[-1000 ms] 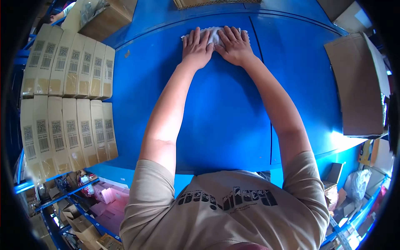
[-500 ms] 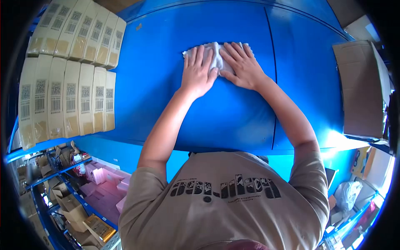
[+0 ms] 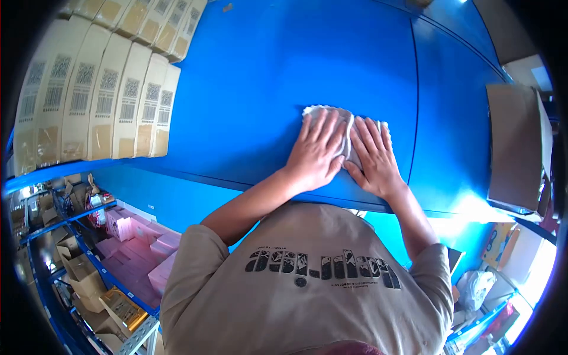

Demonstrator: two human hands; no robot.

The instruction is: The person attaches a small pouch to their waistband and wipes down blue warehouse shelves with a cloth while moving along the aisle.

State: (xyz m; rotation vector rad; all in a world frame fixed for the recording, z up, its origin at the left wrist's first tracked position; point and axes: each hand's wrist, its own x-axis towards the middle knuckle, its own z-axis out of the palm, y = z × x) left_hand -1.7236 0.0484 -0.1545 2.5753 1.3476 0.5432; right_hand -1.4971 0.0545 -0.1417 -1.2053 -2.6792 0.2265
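A whitish cloth (image 3: 350, 125) with a scalloped edge lies bunched on the blue shelf surface (image 3: 254, 106), close to its front edge. My left hand (image 3: 318, 151) rests flat on the cloth's left part, fingers stretched forward. On the right part, my right hand (image 3: 374, 155) presses down with its fingers extended and slightly apart. The two thumbs nearly meet at the cloth's near side. Much of the cloth is hidden beneath both palms.
Stacked cartons with printed codes (image 3: 106, 97) line the left side. A brown cardboard box (image 3: 516, 148) stands at the right. A dark seam (image 3: 416, 83) crosses the surface. Below left are pink boxes (image 3: 139, 236) on a lower shelf; a plastic bag (image 3: 474, 290) sits below right.
Both hands and the cloth have slid nearer to my body and somewhat to the right, towards the front edge. My elbows are more bent, and the camera view has shifted.
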